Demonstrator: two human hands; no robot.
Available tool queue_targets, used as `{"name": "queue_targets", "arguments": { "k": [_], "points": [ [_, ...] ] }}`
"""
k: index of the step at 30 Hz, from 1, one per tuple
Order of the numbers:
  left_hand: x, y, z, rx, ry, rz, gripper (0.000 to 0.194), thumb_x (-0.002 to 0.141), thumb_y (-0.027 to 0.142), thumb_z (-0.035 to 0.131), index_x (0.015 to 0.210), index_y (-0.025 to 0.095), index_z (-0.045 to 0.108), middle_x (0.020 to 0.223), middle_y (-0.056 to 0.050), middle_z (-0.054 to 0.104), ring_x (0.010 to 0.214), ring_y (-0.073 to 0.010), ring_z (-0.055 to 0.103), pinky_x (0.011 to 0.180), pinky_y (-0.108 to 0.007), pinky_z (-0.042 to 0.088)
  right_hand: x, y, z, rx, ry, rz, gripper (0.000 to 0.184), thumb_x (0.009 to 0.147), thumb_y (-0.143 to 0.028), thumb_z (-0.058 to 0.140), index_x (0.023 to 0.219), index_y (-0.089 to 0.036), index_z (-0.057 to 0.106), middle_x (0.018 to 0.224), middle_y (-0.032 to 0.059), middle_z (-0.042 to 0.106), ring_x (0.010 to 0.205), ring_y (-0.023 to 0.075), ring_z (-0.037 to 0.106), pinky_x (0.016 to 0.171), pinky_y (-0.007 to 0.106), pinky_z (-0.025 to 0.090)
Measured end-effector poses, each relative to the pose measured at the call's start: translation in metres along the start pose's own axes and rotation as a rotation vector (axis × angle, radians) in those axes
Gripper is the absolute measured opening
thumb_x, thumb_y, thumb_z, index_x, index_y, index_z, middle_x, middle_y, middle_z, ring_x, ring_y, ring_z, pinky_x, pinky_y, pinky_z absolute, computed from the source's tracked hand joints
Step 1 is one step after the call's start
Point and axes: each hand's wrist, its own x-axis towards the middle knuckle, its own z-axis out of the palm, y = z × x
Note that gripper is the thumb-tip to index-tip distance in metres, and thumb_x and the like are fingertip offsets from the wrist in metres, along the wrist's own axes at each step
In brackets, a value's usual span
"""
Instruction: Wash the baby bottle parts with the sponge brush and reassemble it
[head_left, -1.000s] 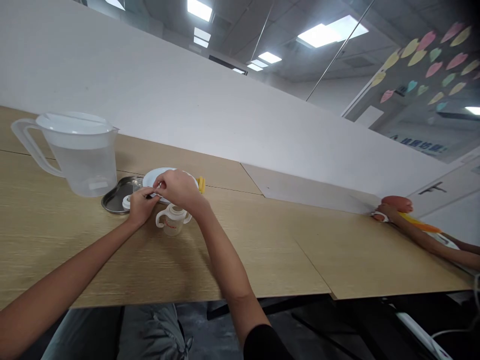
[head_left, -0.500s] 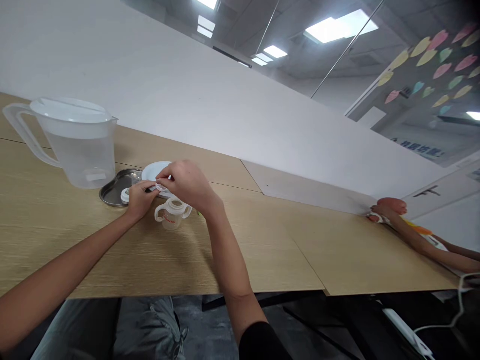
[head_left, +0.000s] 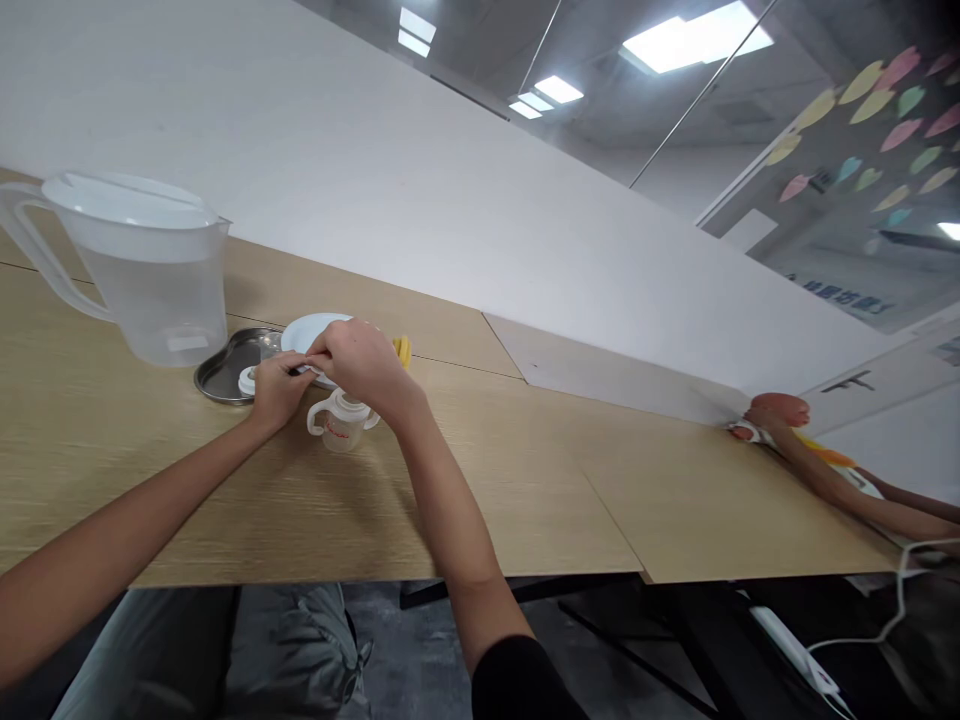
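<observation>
My left hand (head_left: 276, 394) and my right hand (head_left: 366, 364) meet at their fingertips, just above the front rim of a white plate (head_left: 301, 330). Both are closed in a pinch on something small and whitish, mostly covered by the fingers, so its kind cannot be made out. Just below my right hand a clear two-handled baby bottle (head_left: 340, 432) with red print stands upright on the table, its top open. Beside my left hand, a white ring-shaped cap (head_left: 247, 380) lies in a kidney-shaped metal tray (head_left: 217, 382).
A large lidded pitcher (head_left: 154, 290) of water stands at the left. Something yellow (head_left: 405, 351) shows behind my right hand. At the far right of the wooden table (head_left: 510, 480), another person's arm (head_left: 832, 485) reaches over a baby doll (head_left: 780, 410). A white wall runs behind.
My right hand has shifted slightly left and lower, nearer my left fingers, and covers more of the small whitish thing. The yellow thing now shows behind it. The view has moved slightly.
</observation>
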Motion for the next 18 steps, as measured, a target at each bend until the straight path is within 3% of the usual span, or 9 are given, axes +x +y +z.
{"name": "queue_targets", "arguments": {
  "k": [13, 18],
  "points": [
    [0.0, -0.007, 0.001, -0.063, 0.001, 0.023, 0.022, 0.075, 0.037, 0.064, 0.074, 0.017, 0.073, 0.076, -0.004, 0.071, 0.07, -0.0165, 0.059, 0.066, -0.028, 0.045, 0.016, 0.009, 0.023, -0.123, -0.039, 0.057, 0.026, 0.092, -0.02, 0.05, 0.107, -0.017, 0.071, 0.097, 0.011, 0.074, 0.092, 0.0213, 0.068, 0.073, 0.028, 0.048],
    [0.0, 0.002, -0.004, -0.026, -0.012, 0.025, 0.019, 0.074, 0.034, 0.061, 0.071, 0.017, 0.069, 0.073, -0.001, 0.069, 0.069, -0.0161, 0.057, 0.063, -0.026, 0.043, 0.017, 0.001, 0.02, -0.154, 0.002, 0.054, 0.026, 0.091, -0.014, 0.048, 0.104, -0.014, 0.071, 0.098, 0.0139, 0.073, 0.093, 0.023, 0.068, 0.073, 0.028, 0.049]
  ]
}}
